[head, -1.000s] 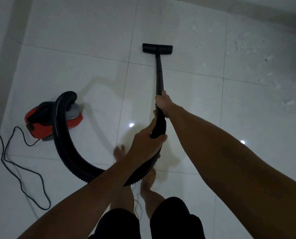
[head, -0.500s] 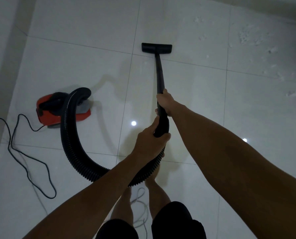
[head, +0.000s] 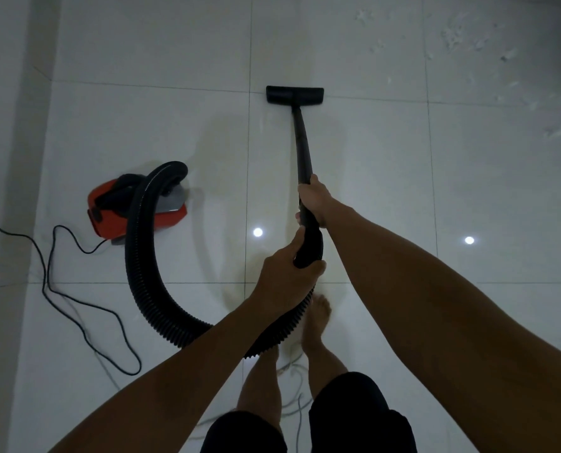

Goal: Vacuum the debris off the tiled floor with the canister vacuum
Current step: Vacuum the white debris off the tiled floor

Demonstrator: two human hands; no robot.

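Observation:
The black floor nozzle (head: 294, 94) lies flat on the white tiled floor (head: 370, 178), on a grout line ahead of me. A black wand (head: 302, 142) runs from it back to my hands. My right hand (head: 315, 199) grips the wand's upper part. My left hand (head: 285, 276) is wrapped around the lower end, where the ribbed black hose (head: 145, 273) joins. The hose curves left to the red canister vacuum (head: 109, 210). White debris (head: 462, 34) is scattered at the far right, apart from the nozzle.
A black power cord (head: 53, 289) snakes over the tiles left of the canister. A thinner pale cord (head: 292, 371) lies by my bare feet (head: 318, 318). A wall (head: 7, 125) runs along the left. Two ceiling-light reflections show on the tiles.
The view has shifted right and forward; the canister slid nearer to me and the nozzle sits closer to the debris side. One foot has stepped forward. Both hands kept their grip.

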